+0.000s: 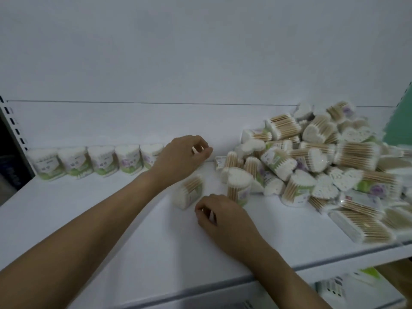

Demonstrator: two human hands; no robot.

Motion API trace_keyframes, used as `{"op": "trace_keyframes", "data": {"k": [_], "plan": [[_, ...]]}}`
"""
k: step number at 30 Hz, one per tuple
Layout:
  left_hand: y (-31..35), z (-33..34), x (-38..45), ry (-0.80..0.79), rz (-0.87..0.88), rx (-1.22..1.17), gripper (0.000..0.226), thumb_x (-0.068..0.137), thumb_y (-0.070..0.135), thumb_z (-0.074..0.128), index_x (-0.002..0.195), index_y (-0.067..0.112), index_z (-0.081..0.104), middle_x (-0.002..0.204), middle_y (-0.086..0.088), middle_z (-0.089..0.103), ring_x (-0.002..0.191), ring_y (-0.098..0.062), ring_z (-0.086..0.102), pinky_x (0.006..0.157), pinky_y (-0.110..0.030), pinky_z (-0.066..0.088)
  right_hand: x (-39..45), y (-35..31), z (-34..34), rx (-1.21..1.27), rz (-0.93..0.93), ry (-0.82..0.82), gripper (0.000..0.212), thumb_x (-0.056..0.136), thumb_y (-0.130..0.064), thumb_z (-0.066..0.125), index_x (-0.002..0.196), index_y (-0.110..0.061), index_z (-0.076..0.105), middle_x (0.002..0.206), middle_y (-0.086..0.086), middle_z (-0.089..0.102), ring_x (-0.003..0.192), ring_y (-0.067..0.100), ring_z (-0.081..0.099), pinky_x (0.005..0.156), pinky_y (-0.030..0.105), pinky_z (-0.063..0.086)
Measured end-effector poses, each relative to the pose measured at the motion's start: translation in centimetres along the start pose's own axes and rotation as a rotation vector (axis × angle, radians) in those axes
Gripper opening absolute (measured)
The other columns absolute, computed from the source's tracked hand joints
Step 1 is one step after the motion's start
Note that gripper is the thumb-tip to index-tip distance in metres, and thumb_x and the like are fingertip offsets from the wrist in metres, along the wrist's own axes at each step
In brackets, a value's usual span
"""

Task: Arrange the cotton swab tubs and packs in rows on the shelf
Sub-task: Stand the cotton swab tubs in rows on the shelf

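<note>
Several heart-shaped cotton swab tubs (102,161) stand in a row along the back wall at the left. My left hand (182,157) is at the right end of that row, its fingers curled over a tub that it mostly hides. One tub (189,192) lies on its side in front of that hand, and another tub (238,188) stands upright to its right. My right hand (220,215) is on the shelf just in front of these two, fingers curled, with nothing visibly in it. A big loose heap of tubs and packs (323,166) fills the right side.
The white shelf (111,219) has a slotted upright (15,128) at its left end and a green panel (401,117) at the far right. Flat packs (361,226) lie near the front right edge. A lower shelf with goods (334,288) shows below.
</note>
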State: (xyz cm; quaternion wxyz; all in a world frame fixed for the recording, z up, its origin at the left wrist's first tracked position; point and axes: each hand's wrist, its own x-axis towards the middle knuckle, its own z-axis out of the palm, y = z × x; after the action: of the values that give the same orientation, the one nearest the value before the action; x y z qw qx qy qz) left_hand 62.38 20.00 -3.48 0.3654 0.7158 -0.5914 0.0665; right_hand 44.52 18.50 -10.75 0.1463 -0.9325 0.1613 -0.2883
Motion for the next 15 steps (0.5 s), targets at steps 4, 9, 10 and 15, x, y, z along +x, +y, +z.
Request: {"op": "trace_keyframes", "data": {"k": [4, 9, 10, 15], "plan": [[0.0, -0.8, -4.4, -0.189, -0.164, -0.011, 0.04, 0.088, 0.054, 0.057, 0.119, 0.027, 0.06, 0.108, 0.009, 0.061, 0.091, -0.008, 0.059, 0.082, -0.028, 0.048, 0.1, 0.0, 0.7, -0.09, -0.01, 0.027, 0.017, 0.095, -0.025, 0.055, 0.087, -0.012, 0.062, 0.082, 0.001, 0.055, 0.075, 0.015, 0.045, 0.063, 0.031, 0.04], [0.3, -0.5, -8.3, -0.201, -0.319, -0.038, 0.057, 0.078, 0.053, 0.071, 0.124, 0.026, 0.051, 0.118, 0.01, 0.052, 0.101, -0.013, 0.056, 0.083, -0.031, 0.046, -0.4, 0.2, 1.1, -0.072, -0.038, 0.044, 0.016, 0.095, -0.022, 0.055, 0.094, -0.009, 0.064, 0.085, 0.005, 0.056, 0.078, 0.021, 0.05, 0.063, 0.031, 0.039], [0.5, -0.4, -8.7, -0.189, -0.341, -0.039, 0.055, 0.076, 0.051, 0.073, 0.12, 0.026, 0.051, 0.116, 0.011, 0.053, 0.098, -0.013, 0.057, 0.08, -0.03, 0.047, -0.5, 0.2, 1.2, -0.06, -0.038, 0.047, 0.016, 0.095, -0.022, 0.055, 0.094, -0.009, 0.065, 0.084, 0.005, 0.056, 0.078, 0.021, 0.051, 0.062, 0.031, 0.039], [1.0, -0.1, -10.2, -0.059, -0.444, -0.12, 0.035, 0.076, 0.039, 0.077, 0.099, 0.022, 0.056, 0.097, 0.008, 0.065, 0.086, -0.012, 0.064, 0.073, -0.034, 0.055, -0.7, 0.2, 1.0, 0.018, -0.052, 0.061, 0.015, 0.093, -0.02, 0.057, 0.104, -0.01, 0.06, 0.087, 0.006, 0.056, 0.081, 0.023, 0.054, 0.064, 0.03, 0.036]]}}
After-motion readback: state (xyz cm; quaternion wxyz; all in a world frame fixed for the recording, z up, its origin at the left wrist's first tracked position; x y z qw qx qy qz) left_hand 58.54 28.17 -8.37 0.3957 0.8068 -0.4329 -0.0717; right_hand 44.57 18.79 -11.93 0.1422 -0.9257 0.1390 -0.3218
